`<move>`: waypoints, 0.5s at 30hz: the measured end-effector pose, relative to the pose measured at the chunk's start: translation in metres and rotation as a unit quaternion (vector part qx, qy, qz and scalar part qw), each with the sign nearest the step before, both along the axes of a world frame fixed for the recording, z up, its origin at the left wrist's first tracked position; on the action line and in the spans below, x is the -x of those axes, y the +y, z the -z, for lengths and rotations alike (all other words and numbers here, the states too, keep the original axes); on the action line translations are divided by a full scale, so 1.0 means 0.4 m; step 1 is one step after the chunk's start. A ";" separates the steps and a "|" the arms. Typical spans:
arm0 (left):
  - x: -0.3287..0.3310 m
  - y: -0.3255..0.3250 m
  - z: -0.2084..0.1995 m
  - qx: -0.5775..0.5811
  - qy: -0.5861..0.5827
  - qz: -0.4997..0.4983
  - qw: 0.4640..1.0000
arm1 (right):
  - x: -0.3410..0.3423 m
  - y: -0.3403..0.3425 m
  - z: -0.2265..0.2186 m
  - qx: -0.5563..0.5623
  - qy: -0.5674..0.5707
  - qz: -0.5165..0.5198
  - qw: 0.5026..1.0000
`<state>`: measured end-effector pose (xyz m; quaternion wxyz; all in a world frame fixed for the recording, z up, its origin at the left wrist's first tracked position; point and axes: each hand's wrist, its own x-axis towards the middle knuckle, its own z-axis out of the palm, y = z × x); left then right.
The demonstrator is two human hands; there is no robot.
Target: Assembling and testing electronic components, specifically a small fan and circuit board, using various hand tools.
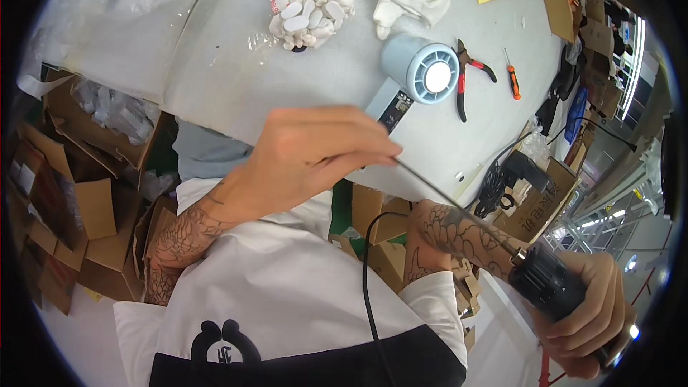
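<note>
A: How's our light?
B: Bright. We see white strip lights (pixel 633 75) far right, glare on the film (pixel 129 7), table (pixel 229 100) well lit.
A: Blur?
B: We get smear on the left hand (pixel 315 140).
A: Distortion?
B: Fisheye; our corners go black.

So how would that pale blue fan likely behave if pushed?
The pale blue fan might rock or roll, given its rounded head. Its ribbed grille looks stiff, while the dark parts exposed in its handle may be fragile.
</note>
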<state>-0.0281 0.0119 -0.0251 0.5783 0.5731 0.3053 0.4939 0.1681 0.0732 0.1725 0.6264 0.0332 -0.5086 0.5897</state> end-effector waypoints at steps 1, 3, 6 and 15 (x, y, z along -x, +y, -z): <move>0.009 -0.014 0.002 -0.006 0.001 0.003 1.000 | -0.013 -0.013 -0.005 -0.006 0.001 0.003 1.000; 0.033 -0.064 0.000 0.053 0.025 0.001 0.998 | -0.057 -0.050 -0.018 0.001 0.007 0.029 1.000; 0.040 -0.112 -0.008 0.188 -0.022 0.012 0.982 | -0.067 -0.113 -0.007 -0.005 0.008 0.062 0.998; -0.021 -0.122 -0.021 0.205 0.007 -0.091 0.975 | -0.048 -0.220 0.065 -0.030 -0.083 0.217 0.972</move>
